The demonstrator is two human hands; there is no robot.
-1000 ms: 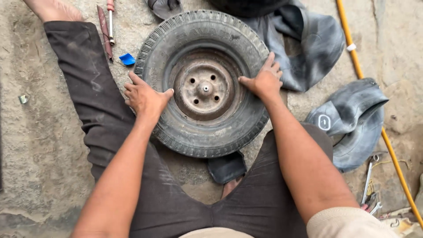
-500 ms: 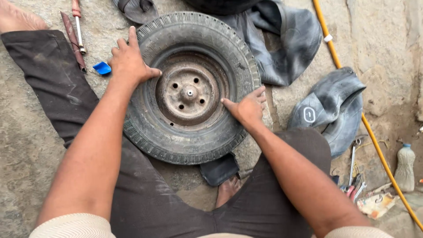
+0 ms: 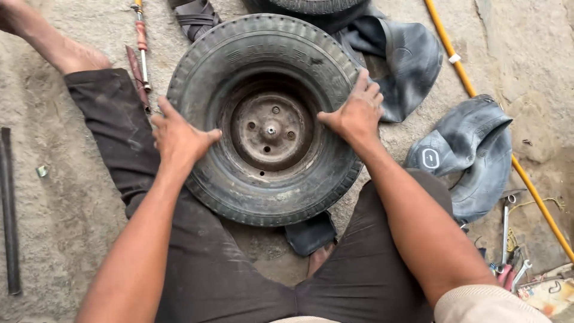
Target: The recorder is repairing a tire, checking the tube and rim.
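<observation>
A small black tyre [image 3: 269, 60] on a rusty steel rim [image 3: 270, 130] lies flat on the dirt ground between my legs. My left hand [image 3: 178, 137] presses on the tyre's left sidewall, fingers spread. On the right sidewall rests my right hand [image 3: 357, 112], its fingers over the outer tread. Both palms lie flat on the rubber; neither hand grips a tool.
Black inner tubes lie at the top right [image 3: 406, 60] and right [image 3: 472, 155]. A yellow rod [image 3: 478, 101] runs diagonally on the right. Hand tools lie at the top left [image 3: 140, 48] and bottom right [image 3: 508, 239]. A dark metal bar [image 3: 9, 209] lies at the left edge.
Both hands shifted around the tyre: the left moved from the upper-left tread down to the left sidewall, the right from the rim's lower right up to the right sidewall.
</observation>
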